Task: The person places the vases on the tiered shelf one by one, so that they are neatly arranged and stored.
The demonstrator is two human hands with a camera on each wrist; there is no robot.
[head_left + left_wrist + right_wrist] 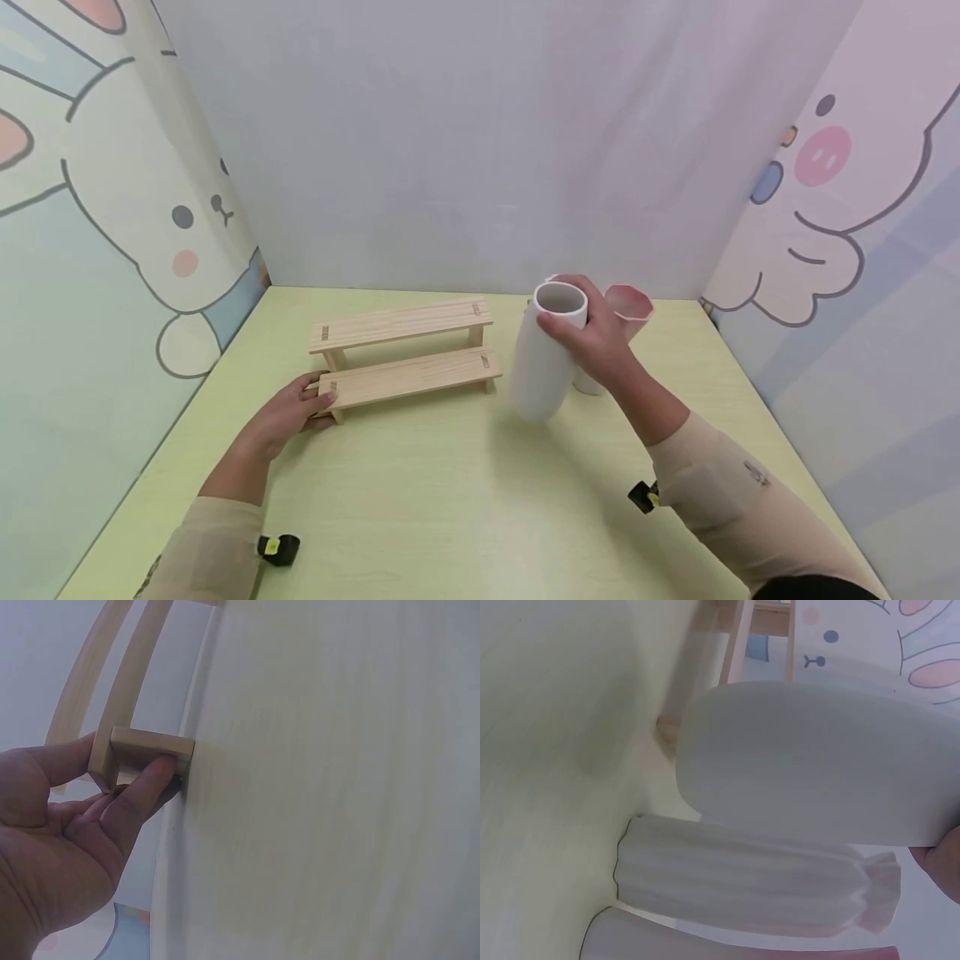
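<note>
My right hand [597, 337] grips a smooth white vase [538, 375] close to its mouth, thumb at the near side of the rim. The vase leans a little, its base above the table in the right wrist view. At the left, my left hand [283, 415] pinches the end of the lower board of a two-tier wooden stand [412, 379]. Its thumb lies on the board and its fingers reach under, against the short leg [154, 742].
Behind the held vase stand a fluted white vase [742, 874] and a pink-rimmed vase [628, 302], the fluted one mostly hidden in the head view. Cartoon-printed panels [112, 250] flank the pale table [420, 500], with a plain backdrop [480, 150] at the rear.
</note>
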